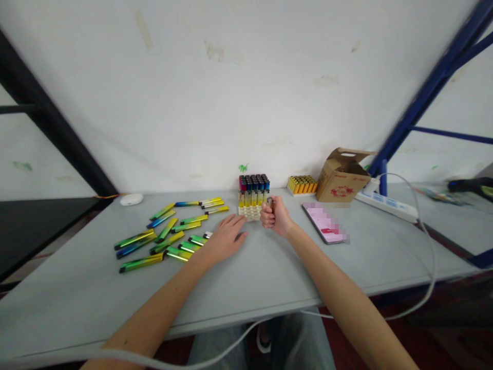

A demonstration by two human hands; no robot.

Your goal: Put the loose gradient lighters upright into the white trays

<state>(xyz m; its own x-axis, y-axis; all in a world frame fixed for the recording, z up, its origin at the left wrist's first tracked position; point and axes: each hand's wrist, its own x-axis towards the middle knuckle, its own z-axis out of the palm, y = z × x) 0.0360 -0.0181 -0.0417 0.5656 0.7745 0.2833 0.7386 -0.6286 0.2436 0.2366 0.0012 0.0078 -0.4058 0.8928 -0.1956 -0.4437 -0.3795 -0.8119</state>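
Observation:
My right hand (275, 216) is closed around a lighter, with its metal top (270, 202) showing above the fist. My left hand (230, 234) lies on the table with its fingers stretched out, their tips close to a cream-coloured rack (246, 212). Lighters with yellow see-through bodies (252, 199) stand upright in that rack, and dark-topped red and blue lighters (254, 181) stand behind them. Left of my left hand, several green, yellow and blue lighters (165, 229) with black ends lie scattered. Some of them are partly hidden by the hand.
Behind my right hand sits another tray of yellow-orange cylinders (303, 184), beside an open cardboard box (339, 182). A phone (324, 224) lies on the right. A power strip (389, 206) with a white cable (433, 257) is farther right. A white case (131, 199) rests at back left.

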